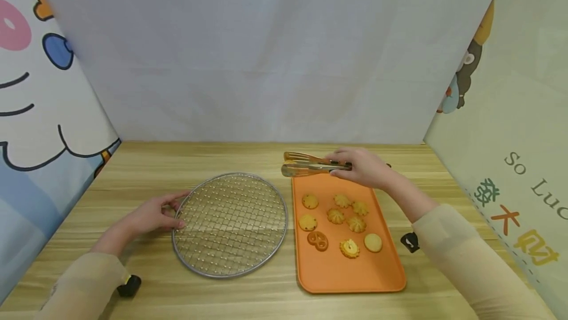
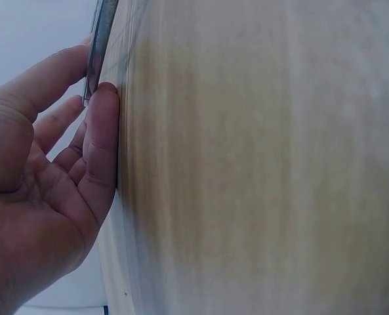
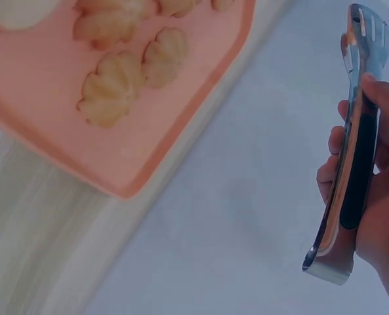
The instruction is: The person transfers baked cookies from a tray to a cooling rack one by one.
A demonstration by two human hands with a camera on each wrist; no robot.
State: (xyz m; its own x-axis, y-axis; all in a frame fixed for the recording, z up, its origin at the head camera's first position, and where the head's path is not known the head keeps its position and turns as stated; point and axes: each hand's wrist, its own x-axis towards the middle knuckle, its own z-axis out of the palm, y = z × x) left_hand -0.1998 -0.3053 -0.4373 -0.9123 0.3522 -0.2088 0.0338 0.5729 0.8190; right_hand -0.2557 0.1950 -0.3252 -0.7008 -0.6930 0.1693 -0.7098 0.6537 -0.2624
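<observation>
Pinches rim of round wire rack (image 1: 230, 225) between thumb and fingers of left hand (image 1: 151, 216), beside orange tray (image 1: 346, 278); curls right hand (image 1: 361, 167) round metal tongs (image 1: 316, 166) above tray's far end; on tray: two chip-studded cookies (image 1: 309, 201), pretzel cookie (image 1: 317, 241), four ridged cookies (image 1: 336, 216), pale-centred cookie (image 1: 349, 248), plain round cookie (image 1: 372, 242)

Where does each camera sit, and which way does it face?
Head: worn on the head, facing forward and down at the wire rack and orange tray; left hand, right hand and sleeves show.
Left wrist: worn there, facing the rack's rim and table; that hand's palm and fingers show.
Right wrist: worn there, facing the tongs and tray's corner; part of that hand shows.
Head and right wrist share tongs, tray and cookies.
</observation>
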